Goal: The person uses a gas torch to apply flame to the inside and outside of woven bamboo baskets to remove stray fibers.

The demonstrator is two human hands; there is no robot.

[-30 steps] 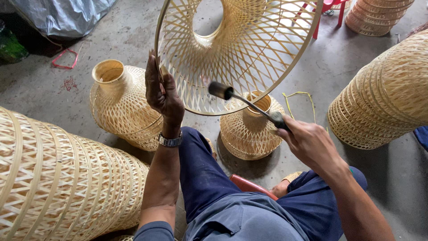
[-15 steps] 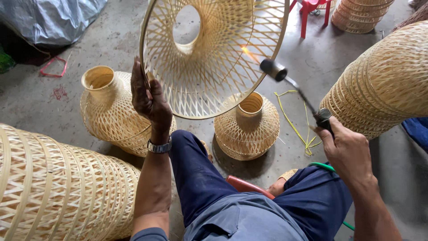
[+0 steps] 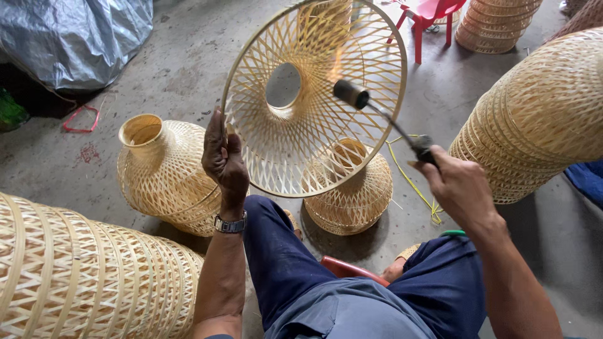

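We observe a seated person holding up a woven bamboo lampshade (image 3: 295, 132) with its wide round mouth turned toward the camera. The left hand (image 3: 225, 160) is closed on the rim at the lower left, thumb and fingers pinching the hoop. A wristwatch (image 3: 230, 224) sits on that wrist. The right hand (image 3: 457, 185) is closed around the handle of a torch (image 3: 383, 116); its thin metal stem runs up and left, and its dark round nozzle lies in front of the lampshade's weave, right of the small opening at the centre. A faint flame shows just beside the nozzle.

On the concrete floor (image 3: 188, 56) beyond the knees stand two smaller vase-shaped bamboo baskets: one (image 3: 164, 169) to the left, behind the left hand, and one (image 3: 352, 188) partly hidden by the lampshade. A large woven cage (image 3: 81, 276) lies at lower left; another large woven basket (image 3: 540, 113) stands at right. A yellow cord (image 3: 411, 182) lies on the floor near the right hand. A red plastic chair (image 3: 430, 16) and a grey tarpaulin (image 3: 75, 37) sit farther off.
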